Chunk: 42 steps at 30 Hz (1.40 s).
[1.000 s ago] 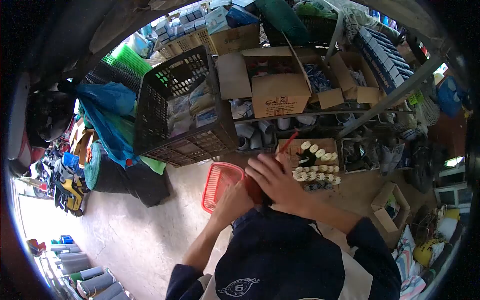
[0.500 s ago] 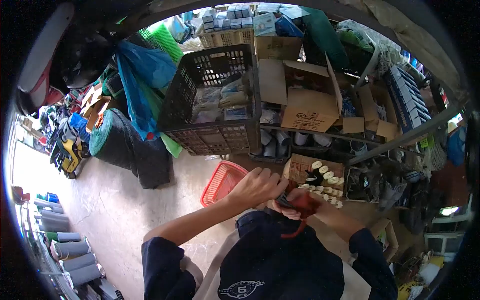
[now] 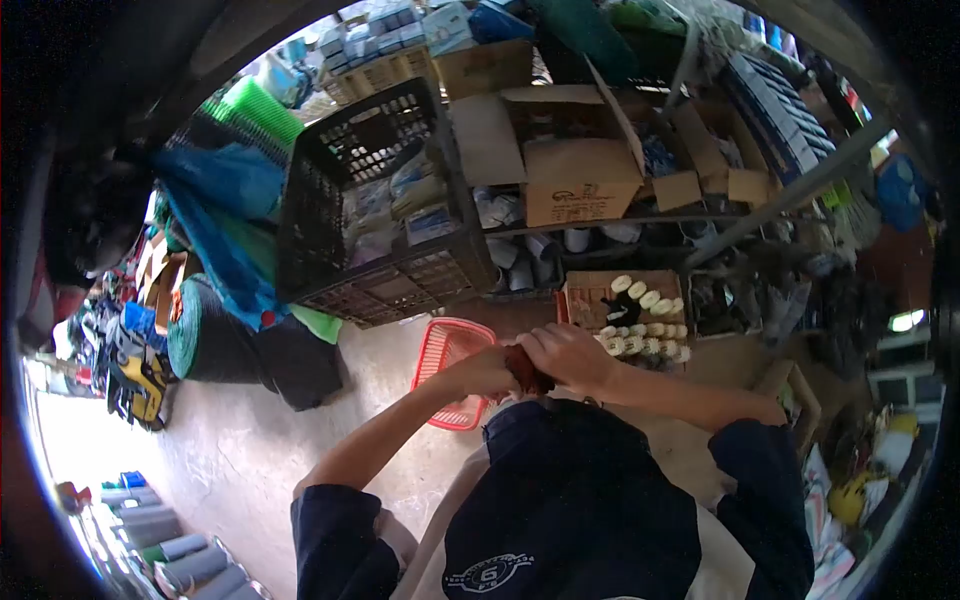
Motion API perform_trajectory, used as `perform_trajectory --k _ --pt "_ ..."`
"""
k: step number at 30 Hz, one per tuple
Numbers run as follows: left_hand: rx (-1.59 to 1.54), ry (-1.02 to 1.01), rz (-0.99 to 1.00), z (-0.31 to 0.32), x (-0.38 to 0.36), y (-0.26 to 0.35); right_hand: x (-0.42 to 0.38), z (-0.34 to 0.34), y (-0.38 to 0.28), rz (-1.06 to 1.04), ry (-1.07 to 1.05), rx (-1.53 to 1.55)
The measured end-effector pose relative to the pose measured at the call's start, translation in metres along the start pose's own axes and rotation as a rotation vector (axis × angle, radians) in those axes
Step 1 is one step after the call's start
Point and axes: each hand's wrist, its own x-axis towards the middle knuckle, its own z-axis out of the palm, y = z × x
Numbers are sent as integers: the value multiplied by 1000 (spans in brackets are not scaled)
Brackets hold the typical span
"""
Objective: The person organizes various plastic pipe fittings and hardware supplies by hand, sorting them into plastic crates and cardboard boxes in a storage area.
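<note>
Close to my chest, my left hand (image 3: 480, 372) and my right hand (image 3: 568, 356) come together around a dark red bundle (image 3: 527, 372). Both hands have their fingers wrapped on it, and they hide much of it. What the bundle is exactly cannot be made out. Just beyond my left hand, a red plastic basket (image 3: 447, 350) stands on the floor, partly covered by my forearm.
A black crate (image 3: 390, 285) with packets stands ahead. Open cardboard boxes (image 3: 580, 182) fill the shelf behind. A box with pale ribbed pieces (image 3: 640, 345) is right of my hands. Dark rolled netting (image 3: 235, 340) lies left, and a slanted metal bar (image 3: 790, 190) crosses the right side.
My hands have moved left and closed together on the dark red bundle, whose strap no longer hangs in view. The view has shifted and turned slightly.
</note>
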Motion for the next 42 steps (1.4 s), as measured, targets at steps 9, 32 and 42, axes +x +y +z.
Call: perform_trajectory --k 9,32,42 --pt "1288 262 431 -11 37 27 -21 5 8 643 -196 961" --pt "464 -724 101 75 171 58 -181 57 -14 943 699 599" --pt "283 -722 -117 207 252 115 -340 80 21 1116 834 1013"
